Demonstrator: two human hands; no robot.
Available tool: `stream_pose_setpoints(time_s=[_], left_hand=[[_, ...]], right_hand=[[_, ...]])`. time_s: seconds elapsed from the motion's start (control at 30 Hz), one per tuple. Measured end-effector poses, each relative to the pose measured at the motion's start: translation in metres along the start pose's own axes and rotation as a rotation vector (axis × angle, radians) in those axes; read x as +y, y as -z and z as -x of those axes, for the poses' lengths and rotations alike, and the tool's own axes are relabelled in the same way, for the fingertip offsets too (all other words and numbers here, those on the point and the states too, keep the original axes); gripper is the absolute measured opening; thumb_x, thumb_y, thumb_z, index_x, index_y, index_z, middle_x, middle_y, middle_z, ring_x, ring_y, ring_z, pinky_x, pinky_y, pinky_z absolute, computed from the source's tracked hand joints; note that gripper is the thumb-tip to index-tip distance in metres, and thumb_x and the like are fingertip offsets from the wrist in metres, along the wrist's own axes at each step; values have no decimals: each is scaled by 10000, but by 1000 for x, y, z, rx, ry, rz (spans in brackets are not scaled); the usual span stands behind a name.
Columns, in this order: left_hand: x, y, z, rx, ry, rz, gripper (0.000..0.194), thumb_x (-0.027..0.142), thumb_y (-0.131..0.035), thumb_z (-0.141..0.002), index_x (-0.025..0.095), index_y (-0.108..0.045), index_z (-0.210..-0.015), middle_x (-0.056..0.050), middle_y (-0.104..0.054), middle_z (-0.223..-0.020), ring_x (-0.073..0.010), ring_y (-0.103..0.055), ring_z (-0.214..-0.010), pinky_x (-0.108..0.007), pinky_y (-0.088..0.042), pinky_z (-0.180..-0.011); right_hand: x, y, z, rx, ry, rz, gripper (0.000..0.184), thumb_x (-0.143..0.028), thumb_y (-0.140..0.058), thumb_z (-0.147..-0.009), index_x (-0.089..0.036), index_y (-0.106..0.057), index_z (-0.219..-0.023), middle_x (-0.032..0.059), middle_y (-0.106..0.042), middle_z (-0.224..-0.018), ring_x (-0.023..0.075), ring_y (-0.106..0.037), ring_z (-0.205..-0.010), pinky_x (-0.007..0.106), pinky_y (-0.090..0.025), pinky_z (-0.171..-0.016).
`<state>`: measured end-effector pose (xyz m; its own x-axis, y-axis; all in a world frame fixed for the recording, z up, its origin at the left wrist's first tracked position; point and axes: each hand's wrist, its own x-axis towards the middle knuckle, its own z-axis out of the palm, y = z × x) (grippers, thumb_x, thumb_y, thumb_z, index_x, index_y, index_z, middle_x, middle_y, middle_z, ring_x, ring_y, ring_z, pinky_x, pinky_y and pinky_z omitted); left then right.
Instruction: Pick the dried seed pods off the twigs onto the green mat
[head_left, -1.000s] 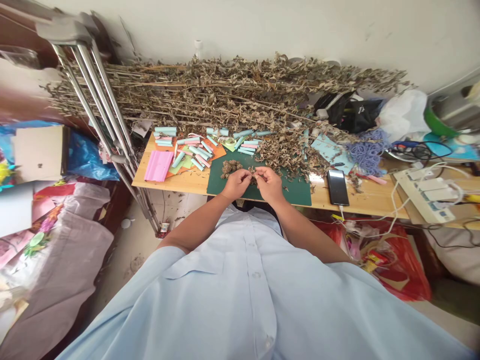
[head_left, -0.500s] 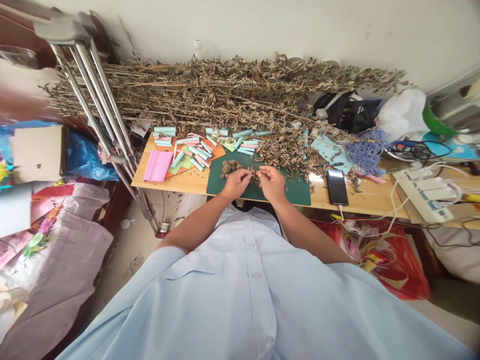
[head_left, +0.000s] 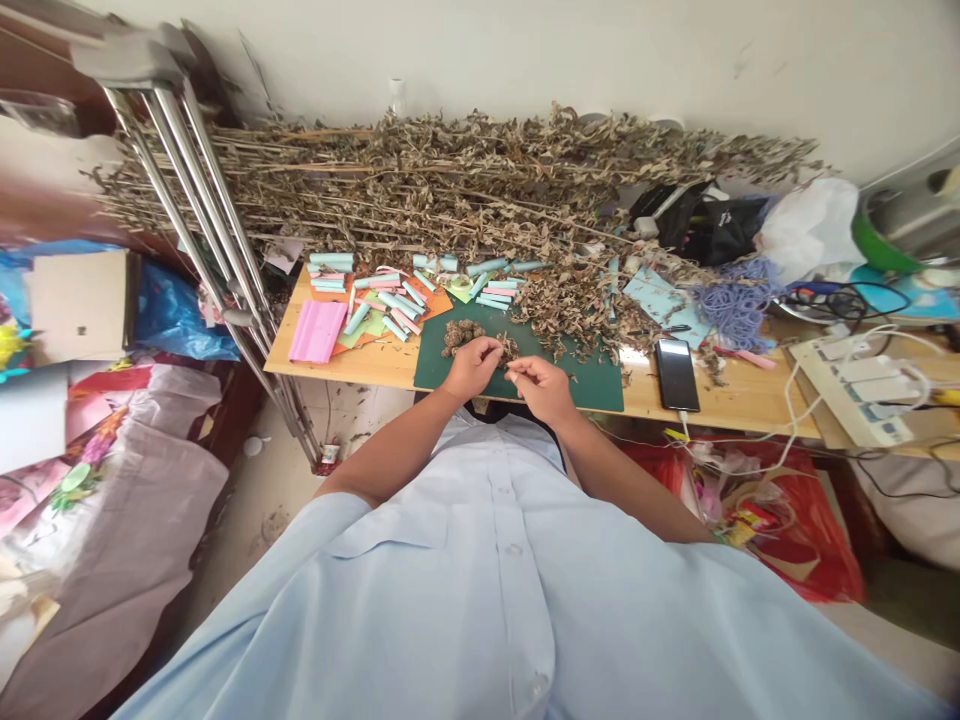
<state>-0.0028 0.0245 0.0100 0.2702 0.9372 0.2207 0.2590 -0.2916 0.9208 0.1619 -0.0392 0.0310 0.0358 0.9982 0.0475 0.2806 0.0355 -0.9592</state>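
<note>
My left hand (head_left: pixel 471 366) rests over the green cutting mat (head_left: pixel 592 384), its fingers pinched on a small clump of dried leaves (head_left: pixel 505 349). Close beside it, my right hand (head_left: pixel 541 385) is closed in a pinch on a thin dried stem. A little heap of plucked dried leaves (head_left: pixel 459 335) lies on the mat just beyond my left hand. A larger loose pile of dried leaves (head_left: pixel 577 305) spreads to the right of it. Long bundles of dried branches (head_left: pixel 420 185) lie across the back of the wooden table (head_left: pixel 360 362).
Several rolled paper tubes (head_left: pixel 390 300) and pink paper sheets (head_left: pixel 316 331) lie at the table's left. A black phone (head_left: pixel 676 374) charges at the right, near a white power strip (head_left: pixel 855 390). Metal crutches (head_left: pixel 202 220) lean at the left edge. Bags crowd the floor.
My right hand has drawn back toward me and slightly right, away from the left hand, pulling a thin stem out. My left hand stays in place on the leaf clump.
</note>
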Motion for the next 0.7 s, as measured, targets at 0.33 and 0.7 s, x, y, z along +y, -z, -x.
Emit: stream_pose_setpoints(time_s=[0.33,0.7], left_hand=[[-3,-3,1,18,-12,-23,181,284,-558,-940,161,-678,-882,-34,-672,-818,-144,-609,-781,-266,-491,-755],[3,0,-1,-53,-56,-48,189,260,-547,-943,160,-702,-902,-55,-702,-867,-155,-638,-816,-276,-504,-783]], right_hand=[[3,8,28,-361,244,269,205,-208,-555,-866,-257,-748,-916,39,-762,-967,205,-696,-891,343,-533,-823],[5,-9,-17,160,-11,99,345,-355,-631,-842,-234,-657,-1164,47,-740,-1056,136,-609,-588,310,-540,-623]])
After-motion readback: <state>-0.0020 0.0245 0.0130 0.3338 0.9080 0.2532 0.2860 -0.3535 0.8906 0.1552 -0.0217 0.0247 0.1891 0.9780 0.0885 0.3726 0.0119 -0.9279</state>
